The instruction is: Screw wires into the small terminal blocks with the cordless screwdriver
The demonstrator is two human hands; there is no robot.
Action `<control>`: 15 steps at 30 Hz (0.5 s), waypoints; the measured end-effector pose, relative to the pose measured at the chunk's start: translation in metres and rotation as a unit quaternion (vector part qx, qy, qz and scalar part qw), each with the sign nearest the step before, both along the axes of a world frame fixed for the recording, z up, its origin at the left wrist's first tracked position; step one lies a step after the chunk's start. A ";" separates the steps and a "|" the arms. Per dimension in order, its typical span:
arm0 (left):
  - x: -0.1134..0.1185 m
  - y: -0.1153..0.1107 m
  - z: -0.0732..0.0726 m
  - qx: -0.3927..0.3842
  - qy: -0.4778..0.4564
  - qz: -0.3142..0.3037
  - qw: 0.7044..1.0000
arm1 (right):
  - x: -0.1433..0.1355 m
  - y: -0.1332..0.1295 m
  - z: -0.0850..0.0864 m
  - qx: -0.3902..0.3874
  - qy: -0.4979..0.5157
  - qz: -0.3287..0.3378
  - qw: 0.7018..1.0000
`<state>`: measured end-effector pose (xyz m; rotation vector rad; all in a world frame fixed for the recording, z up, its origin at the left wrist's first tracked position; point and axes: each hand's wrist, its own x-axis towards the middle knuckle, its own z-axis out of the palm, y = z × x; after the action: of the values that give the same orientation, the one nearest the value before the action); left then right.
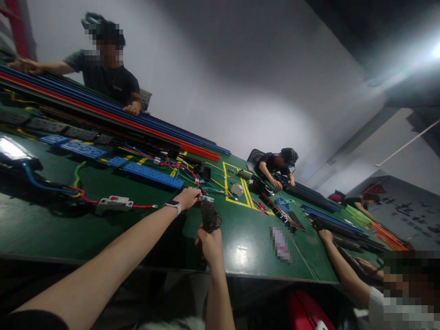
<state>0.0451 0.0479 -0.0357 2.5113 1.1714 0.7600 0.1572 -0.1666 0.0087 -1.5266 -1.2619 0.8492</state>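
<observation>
My right hand (211,245) is wrapped round the grip of a dark power drill (210,216), its front end pointing away from me over the green table. Just left of the drill's front, my left hand (189,198), with a watch on the wrist, pinches close to a small white-and-blue part (207,199). The drill's tip and the exact contact are hidden. Beyond my fingers lie loose coloured wires (192,172). A blue power socket strip (153,176) stretches to the left behind my left hand. Nearer me on the left is a white circuit breaker (115,204) with a red lead.
Long blue and orange rails (154,133) run along the far side of the green table (240,252). Yellow tape (249,206) marks squares. Red-handled tools (261,206) and a blue tray (284,204) lie right. Co-workers sit opposite and at right; one's hand (325,235) rests on dark rails.
</observation>
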 end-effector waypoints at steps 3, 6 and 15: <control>0.001 0.001 -0.001 -0.003 0.003 0.008 1.000 | 0.000 0.000 0.001 0.005 -0.002 0.003 1.000; 0.001 0.001 -0.002 0.000 0.003 0.009 1.000 | 0.000 0.000 0.001 0.000 -0.003 0.002 1.000; 0.001 0.003 -0.004 0.006 -0.001 0.004 1.000 | 0.001 0.001 -0.006 0.005 0.005 -0.002 1.000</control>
<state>0.0461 0.0508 -0.0400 2.5178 1.1796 0.7733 0.1586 -0.1651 0.0028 -1.5162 -1.2536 0.8454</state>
